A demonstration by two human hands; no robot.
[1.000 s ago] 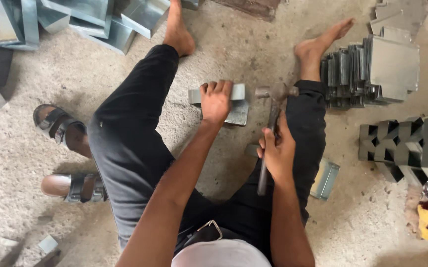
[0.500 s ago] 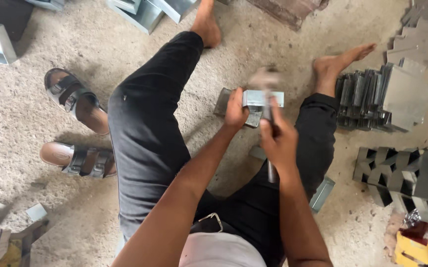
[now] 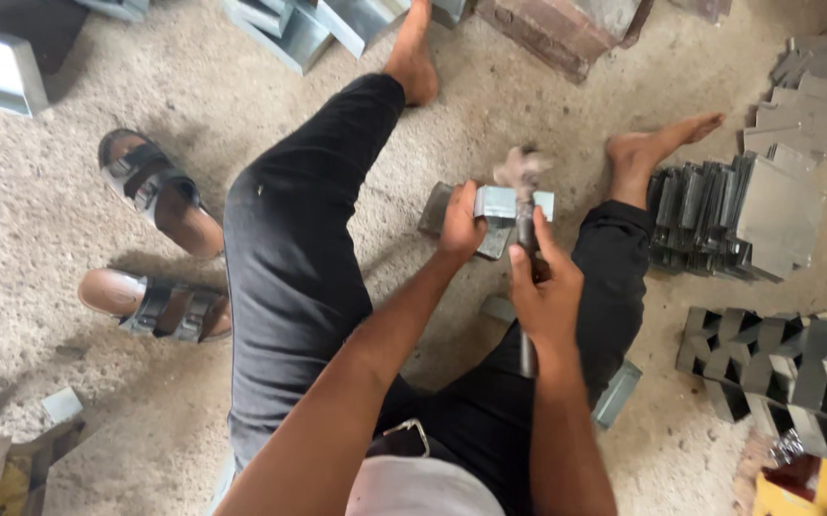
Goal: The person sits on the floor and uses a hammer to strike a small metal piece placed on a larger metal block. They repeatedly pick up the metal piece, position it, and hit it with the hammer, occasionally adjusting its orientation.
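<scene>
Concrete floor (image 3: 69,287); bracket (image 3: 504,205) between hands.

A sheet-metal workshop — stacked bent metal brackets (image 3: 719,225) and folded metal channels (image 3: 299,29) crowd the rough concrete floor (image 3: 69,382).

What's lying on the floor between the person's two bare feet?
In the head view, only bare gritty floor lies between the left foot and right foot.

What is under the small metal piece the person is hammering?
The bent metal piece, held by the left hand, sits on a dark flat block lying on the gritty floor. The hammer in the right hand covers part of it.
</scene>
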